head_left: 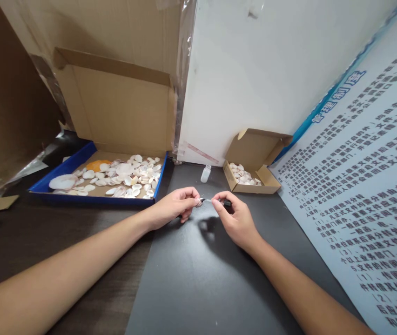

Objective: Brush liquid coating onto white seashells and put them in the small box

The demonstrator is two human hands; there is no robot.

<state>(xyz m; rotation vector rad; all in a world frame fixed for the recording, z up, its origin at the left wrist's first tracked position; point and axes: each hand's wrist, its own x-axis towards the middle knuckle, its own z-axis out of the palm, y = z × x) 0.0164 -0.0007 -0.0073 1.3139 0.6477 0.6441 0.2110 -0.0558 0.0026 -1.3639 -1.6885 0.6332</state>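
Between the thumb and fingertips of my left hand [181, 203] is a small shell [199, 203], mostly covered by the fingers. My right hand [236, 217] pinches a thin applicator brush [207, 200] with a dark handle, partly hidden in the palm. The brush points left and its tip meets the shell, where a small dark patch shows. Just beyond both hands stands a small whitish bottle [205, 174] with no cap visible on it.
A blue-sided cardboard box [93, 199] holds many loose shells at the left, its lid raised. At the back right, a smaller open cardboard box [254, 188] contains more shells. A white board [240, 83] stands behind; a printed sheet [359, 186] leans along the right.
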